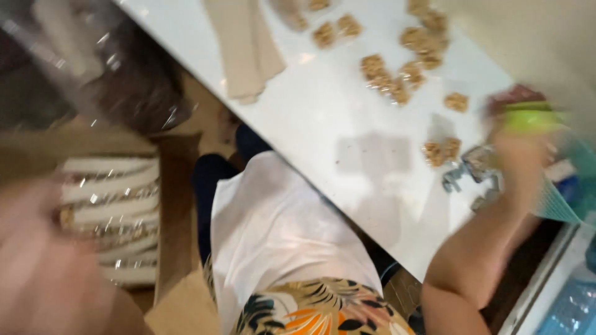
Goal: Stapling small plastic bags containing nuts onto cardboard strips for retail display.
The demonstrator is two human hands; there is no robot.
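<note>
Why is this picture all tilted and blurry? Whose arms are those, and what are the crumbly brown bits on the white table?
The camera sits on a person's head and looks down, so you see their own body and arms. It is blurry because they are moving. The right hand reaches over the white table, near a blurred bright green thing and small shiny wrappers; whether it grips anything is unclear. The left hand is a blur close to the camera, beside a cardboard box of stacked pale packets. The brown bits are crumbly square snack pieces.
</note>
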